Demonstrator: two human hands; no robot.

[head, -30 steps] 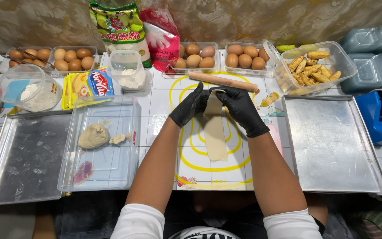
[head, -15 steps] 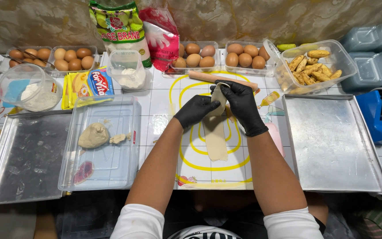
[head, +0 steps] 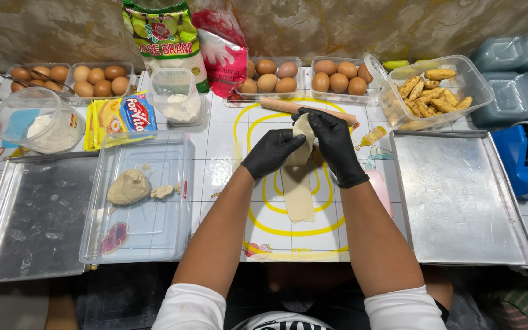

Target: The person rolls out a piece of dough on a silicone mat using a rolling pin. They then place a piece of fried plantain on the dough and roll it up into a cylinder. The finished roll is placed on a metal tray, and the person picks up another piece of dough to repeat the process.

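Left hand: gloved, pinching the dough strip at its far end, now sitting lower and nearer than before.
Right hand: clamped on the same end, folding it further over.
Dough strip: lying lengthwise on the yellow-lined mat, shorter now.
Rolling pin: staying just beyond the hands.

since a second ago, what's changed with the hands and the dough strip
Both gloved hands, left hand and right hand, still hold the far end of the dough strip; the strip's free length on the mat looks a little shorter, as if rolled toward the person. The rolling pin, dough ball and trays have not moved.
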